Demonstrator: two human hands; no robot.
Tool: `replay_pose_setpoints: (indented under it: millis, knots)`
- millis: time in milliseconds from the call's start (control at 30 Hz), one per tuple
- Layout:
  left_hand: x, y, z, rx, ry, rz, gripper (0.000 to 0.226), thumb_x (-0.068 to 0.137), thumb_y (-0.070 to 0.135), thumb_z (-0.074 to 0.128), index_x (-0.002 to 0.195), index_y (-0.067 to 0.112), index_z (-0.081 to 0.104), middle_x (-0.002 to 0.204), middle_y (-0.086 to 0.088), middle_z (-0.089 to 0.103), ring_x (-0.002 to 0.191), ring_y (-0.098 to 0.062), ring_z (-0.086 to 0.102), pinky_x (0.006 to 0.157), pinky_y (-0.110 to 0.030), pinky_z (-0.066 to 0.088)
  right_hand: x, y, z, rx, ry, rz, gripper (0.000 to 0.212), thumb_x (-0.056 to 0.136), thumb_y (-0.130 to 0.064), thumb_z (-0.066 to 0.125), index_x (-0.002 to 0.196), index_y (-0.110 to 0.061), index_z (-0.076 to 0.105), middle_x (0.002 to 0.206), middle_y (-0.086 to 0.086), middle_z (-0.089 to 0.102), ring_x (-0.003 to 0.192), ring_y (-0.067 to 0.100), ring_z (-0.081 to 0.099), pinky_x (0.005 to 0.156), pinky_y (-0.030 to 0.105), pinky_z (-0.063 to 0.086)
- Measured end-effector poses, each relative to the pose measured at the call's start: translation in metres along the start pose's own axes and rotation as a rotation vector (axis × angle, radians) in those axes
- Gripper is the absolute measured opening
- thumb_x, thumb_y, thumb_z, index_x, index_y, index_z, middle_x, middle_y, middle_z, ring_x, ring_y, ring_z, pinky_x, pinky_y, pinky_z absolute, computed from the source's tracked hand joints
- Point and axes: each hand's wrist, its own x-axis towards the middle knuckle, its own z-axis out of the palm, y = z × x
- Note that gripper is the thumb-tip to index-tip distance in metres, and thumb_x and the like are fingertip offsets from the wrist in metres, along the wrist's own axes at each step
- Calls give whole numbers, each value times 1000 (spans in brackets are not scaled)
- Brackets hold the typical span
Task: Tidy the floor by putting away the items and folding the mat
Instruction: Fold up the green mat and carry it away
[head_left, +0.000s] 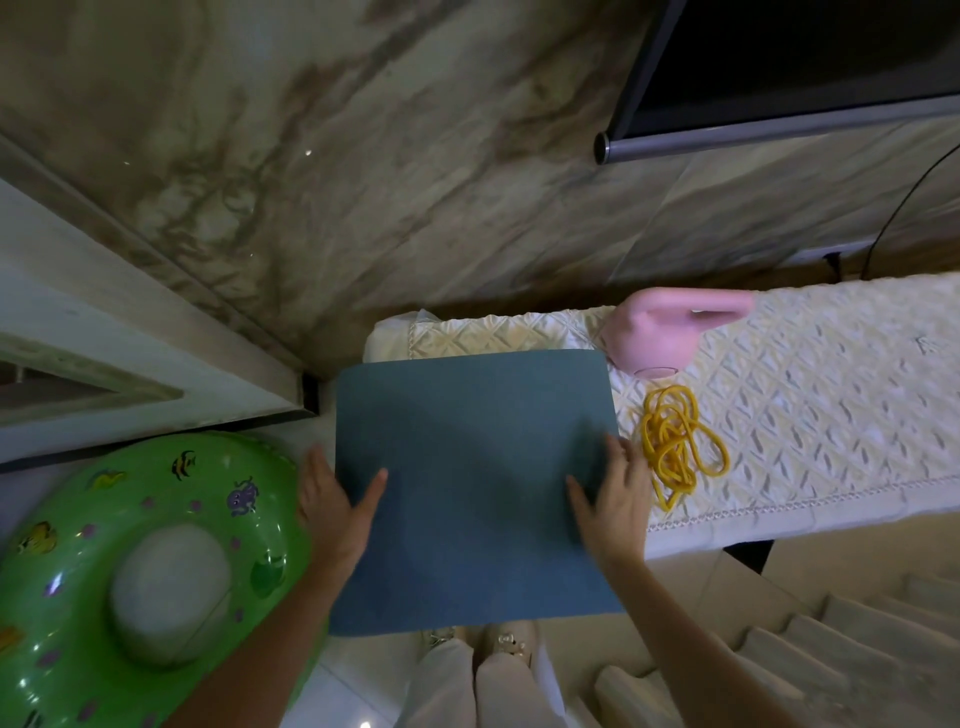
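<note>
A folded blue-grey mat lies flat in front of me, its far part over the end of a low surface covered with a cream quilted cloth. My left hand grips its left edge, thumb on top. My right hand grips its right edge, thumb on top. A tangled yellow cord lies on the cloth just right of the mat. A pink kettlebell-shaped object stands behind the cord.
A green inflatable swim ring with fish prints lies at the lower left, a pale round object in its hole. A marble wall rises ahead, with a dark screen at the upper right. My feet show below the mat.
</note>
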Motion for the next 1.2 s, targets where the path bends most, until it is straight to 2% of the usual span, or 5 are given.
replay_pose_setpoints:
  millis: [100, 233, 400, 867, 1200]
  knots:
    - [30, -23, 0, -309, -206, -219, 120, 59, 66, 76, 149, 13, 17, 152, -6, 29, 138, -24, 33, 113, -44, 27, 17, 15, -2, 129, -256, 377, 101, 68, -51, 76, 143, -3, 29, 141, 21, 37, 131, 35, 33, 107, 45, 29]
    - [44, -37, 6, -448, -337, -345, 117, 40, 67, 76, 136, 11, 41, 129, -4, 55, 116, -24, 55, 103, -44, 42, 31, 39, 8, 312, -487, 531, 134, 32, -81, 67, 140, -10, 33, 137, 11, 46, 124, 30, 45, 101, 46, 41]
    - [40, -34, 11, -645, -445, -453, 70, 68, 40, 76, 127, 9, 55, 122, -9, 62, 110, -26, 60, 102, -43, 42, 40, 50, 19, 555, -554, 583, 112, 41, -53, 83, 136, -15, 38, 126, 3, 54, 110, 23, 55, 86, 37, 49]
    - [28, -31, 12, -750, -358, -494, 41, 79, 22, 69, 114, 4, 62, 109, -16, 67, 94, -29, 65, 77, -35, 52, 51, 49, 6, 833, -687, 679, 85, 27, -39, 92, 104, -10, 68, 97, 5, 73, 88, 23, 70, 72, 35, 57]
    - [60, 10, 6, -820, -341, -417, 66, 59, 42, 78, 114, 8, 65, 111, -12, 68, 103, -30, 64, 97, -44, 46, 98, 26, -16, 872, -540, 543, 56, 47, -33, 85, 96, -14, 68, 95, 5, 73, 86, 22, 70, 70, 31, 55]
